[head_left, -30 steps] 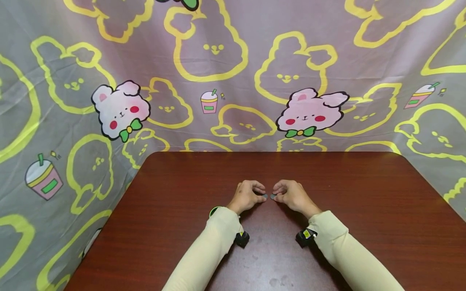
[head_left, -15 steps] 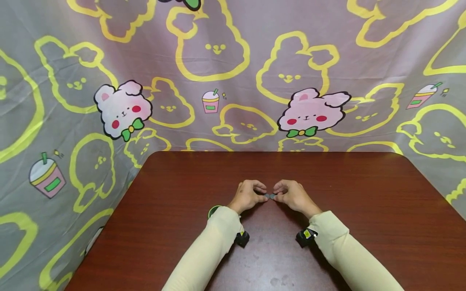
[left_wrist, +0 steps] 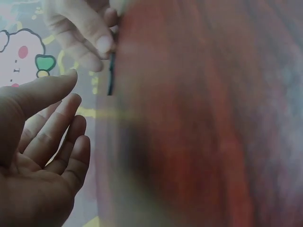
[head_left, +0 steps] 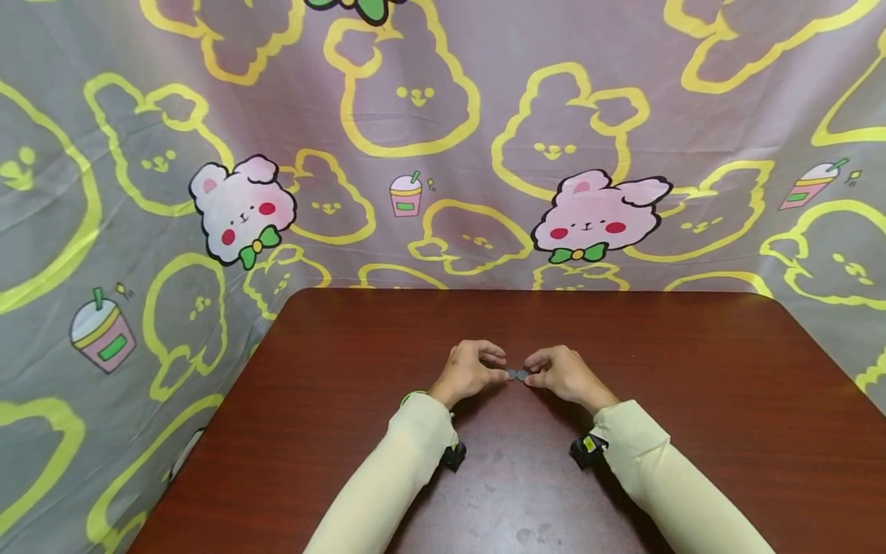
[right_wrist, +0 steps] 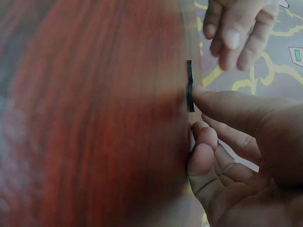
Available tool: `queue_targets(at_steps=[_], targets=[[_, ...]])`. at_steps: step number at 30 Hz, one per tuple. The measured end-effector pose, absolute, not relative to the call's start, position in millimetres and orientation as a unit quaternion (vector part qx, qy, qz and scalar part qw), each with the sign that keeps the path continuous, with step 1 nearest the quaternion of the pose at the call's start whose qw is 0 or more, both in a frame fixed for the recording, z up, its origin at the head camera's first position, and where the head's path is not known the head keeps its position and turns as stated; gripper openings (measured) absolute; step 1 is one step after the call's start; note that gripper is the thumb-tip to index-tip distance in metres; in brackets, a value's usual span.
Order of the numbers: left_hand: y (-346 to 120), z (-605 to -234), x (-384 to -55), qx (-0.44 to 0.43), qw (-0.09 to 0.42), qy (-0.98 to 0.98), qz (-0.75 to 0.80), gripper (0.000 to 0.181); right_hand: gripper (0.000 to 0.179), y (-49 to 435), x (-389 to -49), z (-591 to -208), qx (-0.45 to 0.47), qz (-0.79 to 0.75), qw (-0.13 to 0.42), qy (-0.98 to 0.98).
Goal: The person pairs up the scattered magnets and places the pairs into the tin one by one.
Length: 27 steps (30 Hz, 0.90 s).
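Note:
Two small dark grey round discs (head_left: pixel 517 375) lie edge to edge between the hands. In the right wrist view they show edge-on as a thin dark strip (right_wrist: pixel 190 85). My right hand (head_left: pixel 564 375) holds the right disc with its thumb against it, though the fingers partly hide the grip. My left hand (head_left: pixel 471 371) is close by on the left. In the left wrist view its thumb and fingers stand apart with nothing between them, and a gap separates them from the discs (left_wrist: pixel 111 75). I cannot tell whether the discs touch the table.
A brown wooden table (head_left: pixel 388 323) spreads around both hands. A patterned cloth (head_left: pixel 471 92) with cartoon rabbits hangs behind and beside it. Black wrist cameras sit under both sleeves, the left camera (head_left: pixel 454 455) and right camera (head_left: pixel 587 452).
The two discs, apart one second ago, have come together edge to edge. The left fingers have drawn off their disc, and the right hand has shifted slightly right.

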State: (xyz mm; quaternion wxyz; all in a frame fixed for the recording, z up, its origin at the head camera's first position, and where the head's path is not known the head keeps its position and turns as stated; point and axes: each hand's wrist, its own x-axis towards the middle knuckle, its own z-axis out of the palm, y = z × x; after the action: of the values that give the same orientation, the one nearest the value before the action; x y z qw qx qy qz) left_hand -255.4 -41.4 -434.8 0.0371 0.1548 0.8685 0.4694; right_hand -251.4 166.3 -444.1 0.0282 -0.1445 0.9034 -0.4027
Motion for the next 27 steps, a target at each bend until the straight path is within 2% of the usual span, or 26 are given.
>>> queue_targets(at_steps=[12, 27], targets=[[-73, -416, -246, 0.149, 0.064, 0.863, 0.479, 0.036, 0.022, 164, -254, -442, -0.14, -0.387, 0.044, 0.91], [-122, -419, -233, 0.137, 0.06, 0.864, 0.482, 0.038, 0.019, 162, -257, -443, -0.132, -0.374, 0.057, 0.916]])
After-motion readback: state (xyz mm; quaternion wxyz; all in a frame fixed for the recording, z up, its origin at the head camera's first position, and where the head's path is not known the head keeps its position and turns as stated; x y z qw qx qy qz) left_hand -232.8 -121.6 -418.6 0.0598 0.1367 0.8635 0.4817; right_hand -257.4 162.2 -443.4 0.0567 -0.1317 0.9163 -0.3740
